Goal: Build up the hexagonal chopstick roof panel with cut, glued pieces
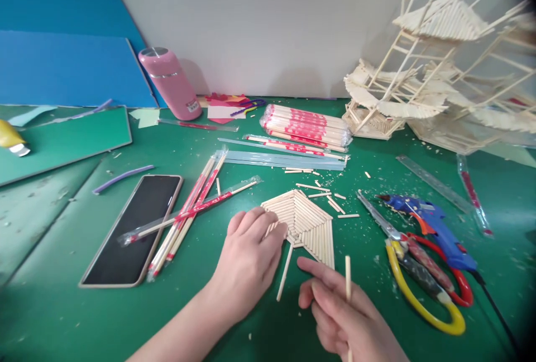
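Your left hand (247, 258) rests flat, fingers together, on the stick panel (304, 225); your right hand (341, 312) pinches a stick (347, 279): a nudge could crack glued joints.

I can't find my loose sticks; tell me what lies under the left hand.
The left hand rests on the stick panel's left edge. One loose stick pokes out beside it. Anything beneath the palm is covered.

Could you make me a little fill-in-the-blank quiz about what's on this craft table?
1. The left hand presses on a flat panel made of ____ sticks.
2. The right hand holds a single thin ____.
3. The glue gun right of the panel is ____ in colour.
4. The bottle by the wall is ____.

Missing words: wooden; stick; blue; pink
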